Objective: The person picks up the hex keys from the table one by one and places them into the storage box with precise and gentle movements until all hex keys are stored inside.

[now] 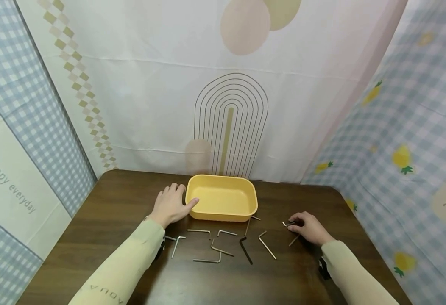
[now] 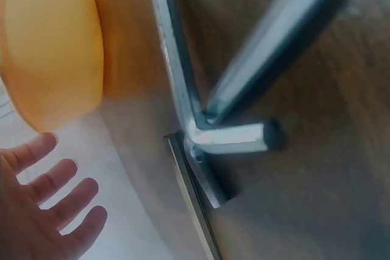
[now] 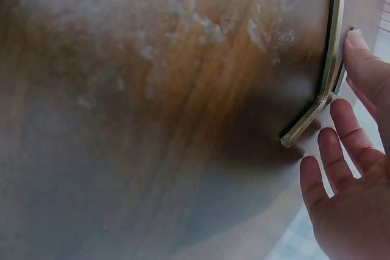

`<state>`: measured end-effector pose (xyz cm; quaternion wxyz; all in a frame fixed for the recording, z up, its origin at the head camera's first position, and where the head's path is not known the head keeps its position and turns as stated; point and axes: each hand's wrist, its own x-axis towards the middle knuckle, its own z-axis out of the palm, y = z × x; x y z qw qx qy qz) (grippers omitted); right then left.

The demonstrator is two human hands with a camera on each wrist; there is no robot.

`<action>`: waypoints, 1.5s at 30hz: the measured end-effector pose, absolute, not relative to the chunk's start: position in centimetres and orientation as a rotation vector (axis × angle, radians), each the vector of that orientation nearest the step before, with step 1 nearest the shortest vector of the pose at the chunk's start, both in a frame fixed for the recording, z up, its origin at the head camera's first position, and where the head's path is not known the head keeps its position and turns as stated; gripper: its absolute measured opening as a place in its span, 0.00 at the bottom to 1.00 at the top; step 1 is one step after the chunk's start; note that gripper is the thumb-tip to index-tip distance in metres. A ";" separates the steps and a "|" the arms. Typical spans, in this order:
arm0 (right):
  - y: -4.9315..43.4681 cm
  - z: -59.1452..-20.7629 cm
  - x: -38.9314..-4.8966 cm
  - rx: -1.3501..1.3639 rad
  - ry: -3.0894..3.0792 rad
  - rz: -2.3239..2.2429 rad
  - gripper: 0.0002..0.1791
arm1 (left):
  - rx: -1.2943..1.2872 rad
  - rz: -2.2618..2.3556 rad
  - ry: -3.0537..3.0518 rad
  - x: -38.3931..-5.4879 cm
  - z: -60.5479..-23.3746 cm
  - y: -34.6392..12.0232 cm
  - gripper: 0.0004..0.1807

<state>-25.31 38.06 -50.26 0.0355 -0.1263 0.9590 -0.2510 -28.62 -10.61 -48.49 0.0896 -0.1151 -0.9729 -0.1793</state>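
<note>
A yellow plastic box (image 1: pixel 223 217) stands at the back of the table. My left hand (image 1: pixel 172 204) rests at its left end, thumb over the front left corner and fingers along the outside. The left wrist view shows the fingers (image 2: pixel 64 196) spread. Further right, my right hand (image 1: pixel 310 228) is low over the table, thumb and index finger apart around an Allen key (image 1: pixel 285 224), partly hidden. A brass-coloured Allen key (image 3: pixel 332 41) lies beside the hand in the right wrist view. I cannot see firm contact with either key.
Several Allen keys lie scattered in front of the box, among them a black one (image 1: pixel 246 250), a brass one (image 1: pixel 267 246) and silver ones (image 1: pixel 206 261). In the left wrist view, some keys (image 2: pixel 183 83) cross each other. A patterned cloth (image 1: pixel 150 106) hangs behind the dark wooden table (image 1: pixel 124 190).
</note>
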 end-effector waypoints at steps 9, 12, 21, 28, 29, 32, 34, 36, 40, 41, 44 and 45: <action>37.8 -50.3 -26.0 -0.402 3.001 -0.766 0.06 | -0.323 -0.601 -2.888 -29.0 -49.2 -10.4 0.27; 37.6 -50.4 -26.1 -0.383 3.005 -0.734 0.06 | -0.320 -0.605 -2.905 -29.0 -49.3 -10.3 0.24; 37.5 -50.4 -26.4 -0.260 2.935 -0.737 0.06 | -0.267 -0.607 -2.954 -29.1 -49.2 -9.6 0.23; 37.3 -50.2 -26.5 -0.231 2.866 -0.790 0.07 | -0.255 -0.630 -2.929 -29.0 -49.6 -9.4 0.21; 37.4 -50.2 -26.4 -0.226 2.869 -0.782 0.07 | -0.255 -0.627 -2.923 -29.0 -49.6 -9.3 0.20; 37.4 -50.2 -26.2 -0.214 2.877 -0.762 0.07 | -0.256 -0.618 -2.921 -29.1 -49.6 -9.1 0.20; 37.5 -50.2 -26.2 -0.207 2.886 -0.740 0.07 | -0.259 -0.612 -2.926 -29.1 -49.4 -9.0 0.21; 37.4 -50.2 -26.1 -0.208 2.900 -0.725 0.07 | -0.260 -0.604 -2.931 -29.1 -49.3 -9.0 0.21; 37.3 -50.1 -26.1 -0.239 2.932 -0.709 0.07 | -0.268 -0.573 -2.926 -29.2 -49.2 -9.2 0.23; 37.2 -50.0 -26.1 -0.247 2.934 -0.710 0.07 | -0.276 -0.561 -2.926 -29.3 -49.3 -9.4 0.23; 37.1 -50.0 -26.1 -0.253 2.922 -0.718 0.07 | -0.300 -0.562 -2.930 -29.4 -49.3 -9.7 0.25; 37.1 -50.0 -26.1 -0.251 2.914 -0.723 0.07 | -0.305 -0.572 -2.938 -29.5 -49.4 -9.8 0.26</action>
